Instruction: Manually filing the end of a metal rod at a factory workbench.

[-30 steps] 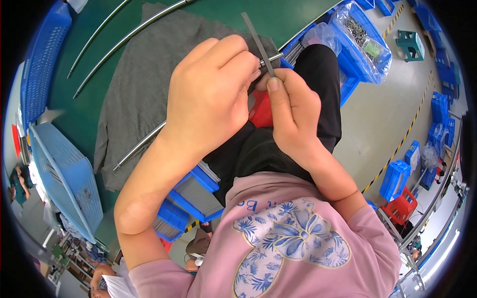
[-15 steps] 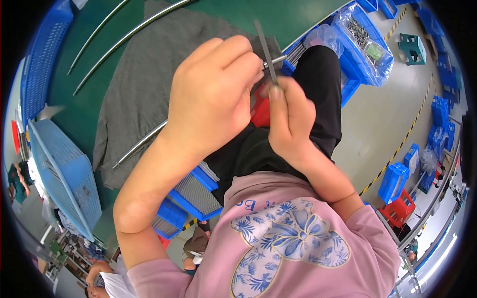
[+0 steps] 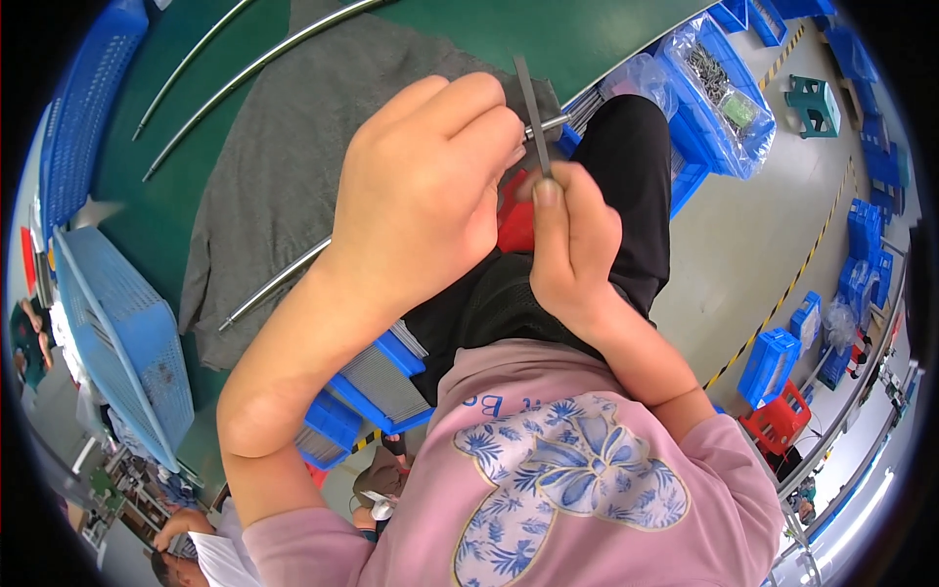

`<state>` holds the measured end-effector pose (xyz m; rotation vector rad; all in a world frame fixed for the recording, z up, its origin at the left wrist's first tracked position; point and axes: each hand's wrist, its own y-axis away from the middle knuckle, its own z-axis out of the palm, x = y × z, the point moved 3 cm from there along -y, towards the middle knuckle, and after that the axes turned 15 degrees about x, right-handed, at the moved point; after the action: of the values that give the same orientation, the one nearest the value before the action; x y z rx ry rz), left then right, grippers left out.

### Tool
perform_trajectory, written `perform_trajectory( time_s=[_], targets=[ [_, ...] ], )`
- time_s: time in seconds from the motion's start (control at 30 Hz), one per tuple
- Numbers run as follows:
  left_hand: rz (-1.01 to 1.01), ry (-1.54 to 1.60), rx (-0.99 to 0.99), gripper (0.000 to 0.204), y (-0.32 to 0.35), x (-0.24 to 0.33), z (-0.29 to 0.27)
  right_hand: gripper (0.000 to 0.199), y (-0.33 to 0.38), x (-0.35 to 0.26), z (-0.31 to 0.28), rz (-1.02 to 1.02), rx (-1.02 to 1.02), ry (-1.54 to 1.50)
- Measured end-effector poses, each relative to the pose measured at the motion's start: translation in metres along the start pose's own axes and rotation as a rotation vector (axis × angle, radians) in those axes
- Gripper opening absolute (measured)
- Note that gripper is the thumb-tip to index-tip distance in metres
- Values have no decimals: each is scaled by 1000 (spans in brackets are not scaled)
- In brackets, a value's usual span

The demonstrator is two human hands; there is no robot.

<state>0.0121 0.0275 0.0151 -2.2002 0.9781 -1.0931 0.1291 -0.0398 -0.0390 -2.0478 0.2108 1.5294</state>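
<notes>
My left hand [image 3: 421, 196] is closed around the end of a long curved metal rod [image 3: 279, 279] that runs down-left across a grey cloth [image 3: 284, 147]. The rod's tip shows between the hands by my left thumb. My right hand [image 3: 572, 249] pinches a thin flat grey strip [image 3: 531, 103] that stands upright, its lower end against the rod's tip. Both hands are held close together over my lap, above black trousers [image 3: 636, 176] and something red partly hidden behind the hands.
Two more curved metal rods [image 3: 245, 73] lie on the green table. A blue mesh crate [image 3: 117, 333] stands at the left. Blue bins [image 3: 377, 377] sit under the table edge. A bagged blue bin of small metal parts [image 3: 724, 88] stands on the floor to the right. Another person [image 3: 196, 548] is at bottom left.
The hands have stayed together on the rod's tip. The grey strip has swung from leaning left to nearly upright, and my right fingers shifted slightly on it.
</notes>
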Motion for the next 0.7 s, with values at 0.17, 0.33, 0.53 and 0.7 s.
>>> perform_trajectory(
  time_s=[0.17, 0.33, 0.53, 0.7],
  targets=[
    [-11, -5, 7, 15, 0, 0, 0, 4, 8, 4, -4, 9, -5, 25],
    [-11, 1, -1, 15, -1, 1, 0, 5, -4, 1, 3, -1, -6, -32],
    [-12, -11, -1, 16, -1, 1, -1, 5, -7, -4, 1, 1, -12, -3],
    [-22, -1, 11, 15, -1, 0, 1, 6, 6, 4, -6, 7, -34, 49]
  ],
)
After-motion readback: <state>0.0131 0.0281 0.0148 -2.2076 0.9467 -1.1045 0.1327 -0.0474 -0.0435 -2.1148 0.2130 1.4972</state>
